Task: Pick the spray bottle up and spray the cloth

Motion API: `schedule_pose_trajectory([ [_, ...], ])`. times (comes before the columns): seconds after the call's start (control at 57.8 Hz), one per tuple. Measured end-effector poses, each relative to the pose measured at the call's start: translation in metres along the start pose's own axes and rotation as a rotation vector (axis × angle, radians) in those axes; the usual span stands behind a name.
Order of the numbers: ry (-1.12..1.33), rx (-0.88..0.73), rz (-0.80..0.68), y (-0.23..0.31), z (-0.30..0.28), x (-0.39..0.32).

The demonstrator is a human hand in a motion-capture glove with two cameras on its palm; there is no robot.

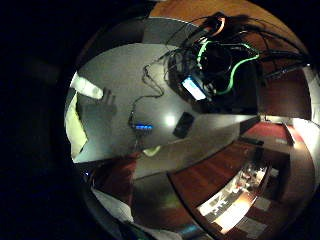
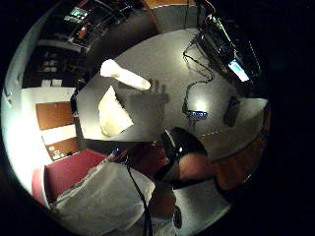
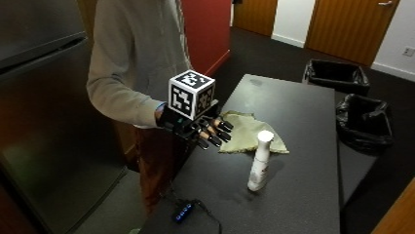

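A white spray bottle [image 3: 260, 161] is seen standing upright on the dark table [image 3: 305, 195], a little in from the near long edge. Just behind it, towards the far end of the table, a pale yellow-green cloth [image 3: 250, 131] is laid flat and slightly rumpled; whether the bottle's base touches the cloth's nearest corner cannot be told.

The gloved right hand [image 3: 204, 129] is held in the air above the table's edge, beside the cloth and apart from the bottle, with nothing between its fingers. The fingers [image 3: 217, 134] are extended and slightly spread, pointing down towards the table, so the hand is relaxed and holds nothing. It is raised to about the height of the bottle's top, and the bottle stands to the side of it, further along the table. The person's grey sleeve [image 3: 120, 97] is seen leading to the hand from beside the table.

In the thumb side palm view the bottle [image 2: 124, 74] and the cloth [image 2: 113, 113] are seen below the palm, next to each other on the grey surface, and the hand's shadow is cast beside them.

A small black device with blue lights [image 3: 182, 212] is lying near the table's near end, with a cable attached. Two bins lined with black bags [image 3: 363, 119] are placed on the floor beyond the table's far side.
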State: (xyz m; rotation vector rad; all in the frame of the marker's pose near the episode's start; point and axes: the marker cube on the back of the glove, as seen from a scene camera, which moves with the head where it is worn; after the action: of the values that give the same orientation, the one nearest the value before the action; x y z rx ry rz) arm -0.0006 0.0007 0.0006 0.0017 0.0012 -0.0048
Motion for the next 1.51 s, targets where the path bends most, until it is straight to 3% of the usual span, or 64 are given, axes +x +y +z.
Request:
schedule_pose_trajectory([
  [0.502, -0.148, 0.022, -0.044, -0.004, 0.028, 0.003],
  [0.814, -0.449, 0.141, -0.065, -0.021, 0.062, -0.034],
  [1.194, -0.801, 0.151, -0.046, -0.039, 0.098, -0.063],
  [1.506, -0.931, 0.132, -0.02, -0.051, 0.129, -0.075],
])
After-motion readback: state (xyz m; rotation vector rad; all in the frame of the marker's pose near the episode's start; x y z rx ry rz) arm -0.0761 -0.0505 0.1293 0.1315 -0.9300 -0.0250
